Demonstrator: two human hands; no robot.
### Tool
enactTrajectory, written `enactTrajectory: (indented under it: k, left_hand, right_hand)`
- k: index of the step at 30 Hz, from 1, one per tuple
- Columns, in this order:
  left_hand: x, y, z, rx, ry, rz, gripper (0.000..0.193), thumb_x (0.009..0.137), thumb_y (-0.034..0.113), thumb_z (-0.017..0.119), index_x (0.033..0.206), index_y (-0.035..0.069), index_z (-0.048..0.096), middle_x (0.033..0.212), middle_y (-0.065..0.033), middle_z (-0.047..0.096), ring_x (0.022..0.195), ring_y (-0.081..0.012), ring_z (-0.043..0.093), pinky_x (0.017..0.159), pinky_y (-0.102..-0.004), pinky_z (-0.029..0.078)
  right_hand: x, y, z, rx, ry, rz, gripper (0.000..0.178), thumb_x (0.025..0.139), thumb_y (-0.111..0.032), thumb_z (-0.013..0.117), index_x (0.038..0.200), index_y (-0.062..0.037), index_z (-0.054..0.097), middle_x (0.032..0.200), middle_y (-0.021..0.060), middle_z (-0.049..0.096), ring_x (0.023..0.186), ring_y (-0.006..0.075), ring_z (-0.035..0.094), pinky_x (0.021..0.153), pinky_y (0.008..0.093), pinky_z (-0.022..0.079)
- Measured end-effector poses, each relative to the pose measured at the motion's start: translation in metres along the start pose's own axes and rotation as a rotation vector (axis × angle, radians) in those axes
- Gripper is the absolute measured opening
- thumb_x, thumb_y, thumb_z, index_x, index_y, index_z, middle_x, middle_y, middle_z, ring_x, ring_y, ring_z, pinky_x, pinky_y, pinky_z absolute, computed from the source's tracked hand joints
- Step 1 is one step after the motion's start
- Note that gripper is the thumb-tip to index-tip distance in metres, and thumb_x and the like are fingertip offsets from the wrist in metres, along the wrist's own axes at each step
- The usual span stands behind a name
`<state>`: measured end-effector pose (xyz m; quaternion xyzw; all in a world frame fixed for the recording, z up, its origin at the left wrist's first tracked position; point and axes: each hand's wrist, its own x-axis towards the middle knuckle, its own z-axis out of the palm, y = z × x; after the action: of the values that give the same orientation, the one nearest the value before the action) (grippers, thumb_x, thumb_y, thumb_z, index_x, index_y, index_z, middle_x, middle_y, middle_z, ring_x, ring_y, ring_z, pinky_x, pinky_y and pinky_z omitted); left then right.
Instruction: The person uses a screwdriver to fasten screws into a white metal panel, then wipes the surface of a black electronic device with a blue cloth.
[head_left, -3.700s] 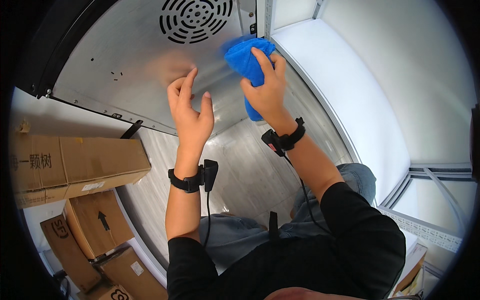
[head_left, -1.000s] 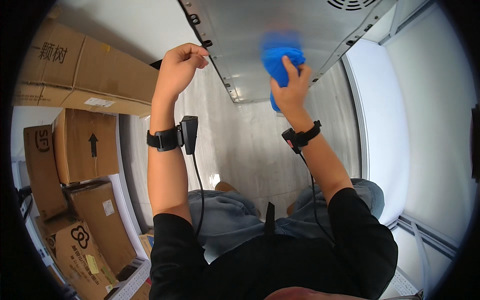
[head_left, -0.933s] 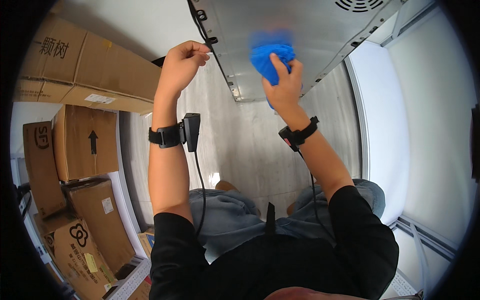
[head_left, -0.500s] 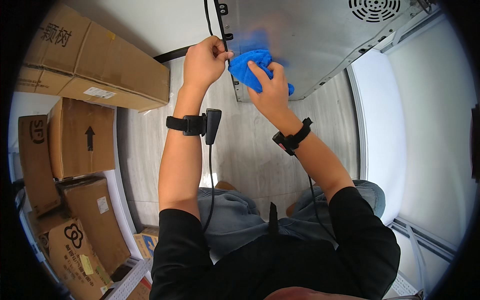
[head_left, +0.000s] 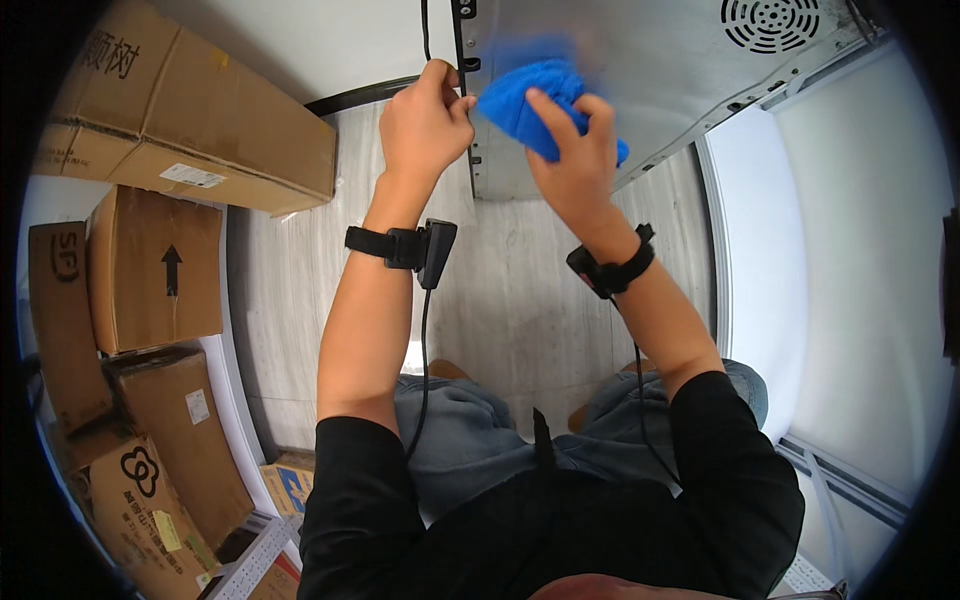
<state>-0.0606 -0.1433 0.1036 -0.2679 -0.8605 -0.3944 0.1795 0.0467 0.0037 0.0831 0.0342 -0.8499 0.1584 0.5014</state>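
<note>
On one metal panel [head_left: 640, 70], one blue cloth [head_left: 535, 100].

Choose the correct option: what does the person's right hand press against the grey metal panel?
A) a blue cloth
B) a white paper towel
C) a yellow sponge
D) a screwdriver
A: the right hand presses a crumpled blue cloth on the grey metal panel, while the left hand grips the panel's left edge.
</note>
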Motion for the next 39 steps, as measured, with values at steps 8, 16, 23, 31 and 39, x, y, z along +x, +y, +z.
enactTrajectory:
  k: [8,16,23,31,39]
  left_hand:
    - [0.007,-0.011,-0.012,-0.253,-0.143,-0.112,0.016,0.078,0.006,0.074,0.092,0.002,0.067,0.076,-0.0082,0.070,0.069,-0.0133,0.066,0.068,-0.0270,0.053]
    - [0.003,-0.013,-0.005,-0.151,-0.073,-0.042,0.015,0.078,0.013,0.076,0.087,0.004,0.067,0.071,-0.0079,0.070,0.064,-0.0160,0.067,0.063,-0.0270,0.052]
    - [0.001,-0.016,0.000,-0.323,-0.089,-0.172,0.014,0.080,0.014,0.074,0.086,0.003,0.068,0.070,-0.0070,0.070,0.063,-0.0136,0.067,0.060,-0.0262,0.051]
    - [-0.004,-0.025,0.002,-0.294,-0.214,-0.220,0.013,0.081,0.013,0.072,0.089,0.003,0.068,0.074,-0.0080,0.071,0.068,-0.0144,0.067,0.064,-0.0267,0.051]
    - [-0.019,-0.039,0.018,0.025,-0.503,-0.263,0.015,0.080,0.008,0.069,0.093,0.001,0.067,0.083,-0.0121,0.070,0.076,-0.0208,0.067,0.071,-0.0317,0.052]
  right_hand:
    - [0.007,-0.002,0.021,-0.013,0.023,-0.075,0.057,0.066,-0.006,0.076,0.119,-0.0235,0.064,0.101,0.0106,0.045,0.090,0.0290,0.050,0.076,0.0379,0.043]
    - [-0.053,0.012,0.030,-0.064,-0.185,0.019,0.054,0.067,-0.009,0.077,0.118,-0.0217,0.065,0.101,0.0110,0.046,0.093,0.0294,0.050,0.078,0.0400,0.043]
    - [-0.045,-0.012,0.044,-0.017,-0.144,0.077,0.058,0.064,-0.005,0.076,0.118,-0.0207,0.065,0.101,0.0121,0.048,0.094,0.0317,0.051,0.079,0.0416,0.043]
    - [-0.096,0.014,0.040,-0.069,-0.272,0.194,0.057,0.065,-0.006,0.076,0.119,-0.0218,0.065,0.103,0.0131,0.049,0.096,0.0332,0.052,0.079,0.0420,0.043]
    - [-0.101,0.000,0.070,-0.047,-0.289,0.094,0.046,0.072,-0.007,0.070,0.114,-0.0228,0.067,0.097,0.0105,0.050,0.089,0.0301,0.052,0.074,0.0390,0.042]
